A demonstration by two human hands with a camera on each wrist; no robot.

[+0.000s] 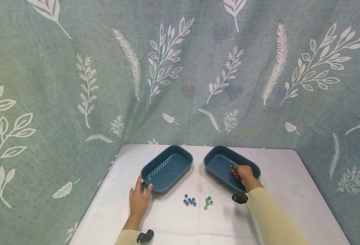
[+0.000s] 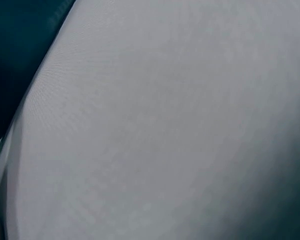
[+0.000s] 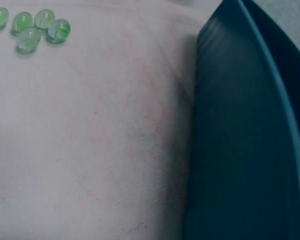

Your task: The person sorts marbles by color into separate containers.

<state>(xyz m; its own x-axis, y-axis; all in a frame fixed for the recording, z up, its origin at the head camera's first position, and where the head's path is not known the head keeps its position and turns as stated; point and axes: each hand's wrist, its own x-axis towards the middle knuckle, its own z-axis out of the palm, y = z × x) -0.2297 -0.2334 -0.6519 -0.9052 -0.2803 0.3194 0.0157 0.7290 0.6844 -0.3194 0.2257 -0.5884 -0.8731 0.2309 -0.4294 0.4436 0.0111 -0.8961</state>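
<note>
Inside the right blue tray (image 1: 211, 151), my right hand (image 1: 243, 173) pinches a green marble (image 1: 231, 166) at its fingertips, low over the tray floor. The right wrist view catches only a sliver of those fingers past the tray wall (image 3: 240, 130). My left hand (image 1: 139, 199) rests at the near corner of the left blue tray (image 1: 180, 148), its fingers spread and touching the rim. Only the edge of that tray (image 2: 20, 55) shows in the left wrist view. Several green marbles (image 1: 207, 203) and several blue marbles (image 1: 189, 200) lie on the cloth between the hands.
A white cloth (image 1: 173, 224) covers the table. Green leaf-patterned fabric (image 1: 198, 85) hangs behind it and along both sides. The two trays stand angled apart near the back, with a strip of cloth between them.
</note>
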